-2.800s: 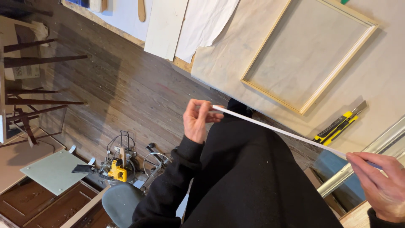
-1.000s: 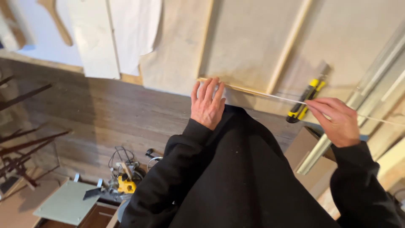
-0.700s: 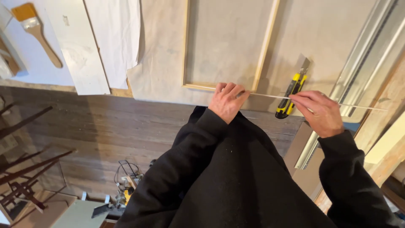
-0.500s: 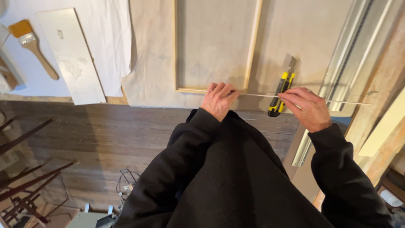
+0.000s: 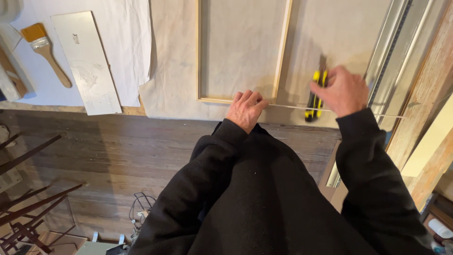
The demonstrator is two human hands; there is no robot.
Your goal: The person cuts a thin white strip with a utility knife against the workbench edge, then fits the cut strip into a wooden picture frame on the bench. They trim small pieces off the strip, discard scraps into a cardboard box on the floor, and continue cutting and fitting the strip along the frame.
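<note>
Pale wood makes up the thin strip (image 5: 330, 109) lying across the beige cloth (image 5: 174, 94), just below the bottom rail of the wooden frame (image 5: 281, 52). At its near end the left hand (image 5: 245, 109) presses down on it with fingers together, beside the frame's corner. Over the yellow and black utility knife (image 5: 314, 97) (partly hidden), the right hand (image 5: 344, 90) hangs blurred, fingers curled, and whether it grips the knife I cannot tell.

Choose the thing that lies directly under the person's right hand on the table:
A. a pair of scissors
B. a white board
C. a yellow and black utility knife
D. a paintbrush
C: the right hand hovers over the yellow and black utility knife, beside the wooden frame.
</note>
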